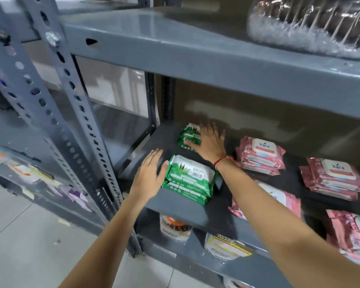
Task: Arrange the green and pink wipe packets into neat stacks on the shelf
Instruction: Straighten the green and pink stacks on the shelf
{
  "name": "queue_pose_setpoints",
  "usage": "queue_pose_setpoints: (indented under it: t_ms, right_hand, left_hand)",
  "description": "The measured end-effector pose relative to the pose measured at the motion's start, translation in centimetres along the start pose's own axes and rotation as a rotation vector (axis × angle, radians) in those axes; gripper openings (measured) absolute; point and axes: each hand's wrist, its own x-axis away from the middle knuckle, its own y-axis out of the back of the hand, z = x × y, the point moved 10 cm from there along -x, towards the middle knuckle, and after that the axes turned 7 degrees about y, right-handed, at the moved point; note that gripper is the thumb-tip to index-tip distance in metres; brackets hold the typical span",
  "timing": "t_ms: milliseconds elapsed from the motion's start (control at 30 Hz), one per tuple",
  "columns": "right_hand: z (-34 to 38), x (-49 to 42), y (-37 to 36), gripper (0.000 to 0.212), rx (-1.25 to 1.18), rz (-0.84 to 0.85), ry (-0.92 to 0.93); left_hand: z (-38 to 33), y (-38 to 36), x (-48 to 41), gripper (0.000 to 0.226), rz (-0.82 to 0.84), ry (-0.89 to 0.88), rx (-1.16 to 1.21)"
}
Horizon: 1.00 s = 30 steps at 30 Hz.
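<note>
On the dark grey metal shelf (175,206), two stacks of green aloe-print plastic wipe packets sit toward the left end. The near green stack (190,180) lies close to the front lip, its white label with a barcode facing up. The left hand (149,176) is at its nine o'clock side, fingers straight and together, palm flat against the stack's left edge; it wraps nothing. At about twelve o'clock from that stack, deeper on the shelf, the far green stack (188,136) lies near the back corner. The right hand (211,142) rests on it from the three o'clock side, fingers spread wide and laid over its top and right edge; whether the fingers actually press down is hard to tell, as that part is blurred. A red thread bracelet (221,161) circles the right wrist.

At three o'clock from the green packets are the pink wipe packets with white flip lids: a back pink stack (260,155) just beside the right wrist, a further pink stack (334,177) near the right edge, a loose pink packet (283,196) partly hidden under the right forearm, and another pink pile (349,231) at the frame's right edge near the front lip.
</note>
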Motion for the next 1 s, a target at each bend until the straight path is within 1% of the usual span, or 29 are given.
queue_pose_setpoints:
  t_ms: [67,133,200,267,400,500,633,767,933,1000]
  right_hand:
    - [1.7,2.3,0.6,0.088,-0.135,0.03,0.003]
    - [4.5,5.5,0.8,0.085,-0.175,0.034,0.101]
    - [7.1,8.9,1.0,0.086,-0.101,-0.016,0.204]
    - [8.2,10.9,0.0,0.091,0.003,-0.004,0.235]
    - [8.1,11.8,-2.2,0.095,0.173,0.025,0.213]
    - [8.3,12.0,-3.1,0.087,0.241,0.012,0.228]
    - [8.3,11.9,-2.9,0.078,0.301,-0.034,0.227]
    - [8.5,12.0,-2.8,0.076,0.325,-0.061,0.221]
    - [8.5,12.1,-2.7,0.077,0.325,-0.014,0.205]
    - [8.2,12.7,-1.5,0.078,0.306,-0.064,0.183]
  left_hand:
    - [0.6,-0.3,1.1,0.049,0.001,0.003,-0.001]
    - [1.0,-0.1,2.3,0.048,-0.018,-0.008,0.024]
    - [1.3,0.2,3.6,0.048,-0.03,-0.038,0.031]
    - [1.6,0.2,5.0,0.052,-0.032,-0.076,-0.021]
    - [2.9,-1.0,7.2,0.062,-0.006,-0.075,-0.192]
    - [3.8,-3.0,8.3,0.062,0.069,-0.049,-0.284]
    - [4.1,-4.0,9.3,0.065,0.074,-0.068,-0.38]
    - [3.8,-4.0,9.5,0.066,0.062,-0.096,-0.422]
    - [3.5,-3.8,9.8,0.067,0.058,-0.114,-0.408]
    - [3.5,-3.7,9.7,0.067,0.051,-0.116,-0.381]
